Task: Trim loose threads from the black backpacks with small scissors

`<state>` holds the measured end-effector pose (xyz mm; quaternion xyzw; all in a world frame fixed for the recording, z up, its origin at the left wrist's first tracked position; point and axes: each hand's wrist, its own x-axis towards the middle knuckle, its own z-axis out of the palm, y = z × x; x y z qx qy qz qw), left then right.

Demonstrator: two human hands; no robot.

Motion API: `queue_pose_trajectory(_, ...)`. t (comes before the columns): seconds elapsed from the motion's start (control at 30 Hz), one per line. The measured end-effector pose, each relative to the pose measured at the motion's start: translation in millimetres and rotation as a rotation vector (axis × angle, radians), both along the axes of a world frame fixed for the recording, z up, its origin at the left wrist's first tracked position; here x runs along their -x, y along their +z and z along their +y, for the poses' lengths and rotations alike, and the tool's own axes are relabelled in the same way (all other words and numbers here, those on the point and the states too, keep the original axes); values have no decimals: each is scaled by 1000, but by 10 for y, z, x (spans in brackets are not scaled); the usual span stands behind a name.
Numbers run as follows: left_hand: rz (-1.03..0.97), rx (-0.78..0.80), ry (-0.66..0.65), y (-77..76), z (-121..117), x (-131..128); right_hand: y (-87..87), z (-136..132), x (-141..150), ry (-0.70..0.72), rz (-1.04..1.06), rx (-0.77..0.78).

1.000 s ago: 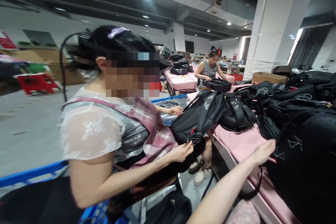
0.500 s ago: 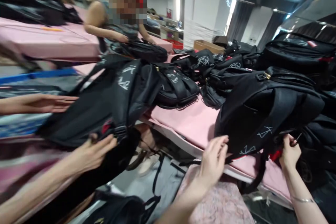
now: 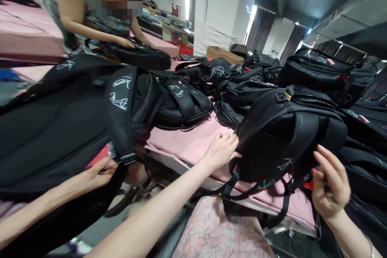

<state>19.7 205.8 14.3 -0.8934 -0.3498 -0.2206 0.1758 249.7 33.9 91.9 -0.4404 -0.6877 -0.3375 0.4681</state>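
Observation:
A black backpack with white markings on its straps lies at the near edge of the pink table. My left hand rests against the backpack's left end, fingers stretched out. My right hand is at the backpack's right side near a red tag, its fingers curled; whether they pinch anything is hidden.
Several more black backpacks are piled behind and to the right. A co-worker's hand at the left grips another black backpack. A second person works on a bag at the far table. A cardboard box stands by a white pillar.
The view swung right, away from the co-worker. My left hand moved up onto the backpack's left end. My right hand came into view and now sits lower right of the backpack.

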Motion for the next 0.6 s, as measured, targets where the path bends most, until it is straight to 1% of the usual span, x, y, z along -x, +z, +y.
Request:
queue_pose_trajectory(0.07, 25, -54, 38, -16, -181, 5, 124, 131, 177, 67, -206, 66)
queue_pose_trajectory(0.13, 8, -96, 93, -51, -354, 7, 206, 230, 272, 90, -406, 80)
queue_pose_trajectory(0.2, -31, -120, 137, -79, -514, -3, 247, 284, 260, 93, -550, 68)
queue_pose_trajectory(0.27, -79, -110, 120, -74, -668, -33, 255, 308, 136, 107, -573, 24)
queue_pose_trajectory(0.33, -134, -78, 21, -30, -809, -72, 251, 329, -83, 111, -506, -40)
queue_pose_trajectory(0.4, -180, -31, -159, 36, -903, -99, 249, 355, -358, 99, -425, -121)
queue_pose_trajectory(0.47, -206, 12, -345, 93, -919, -102, 258, 355, -627, 69, -370, -200)
queue_pose_trajectory(0.5, -214, 27, -412, 107, -898, -101, 266, 330, -736, 57, -351, -226)
queue_pose_trajectory(0.57, -223, 29, -474, 95, -831, -115, 284, 210, -859, 25, -331, -210)
queue_pose_trajectory(0.6, -220, 21, -488, 68, -800, -138, 291, 117, -863, -6, -328, -170)
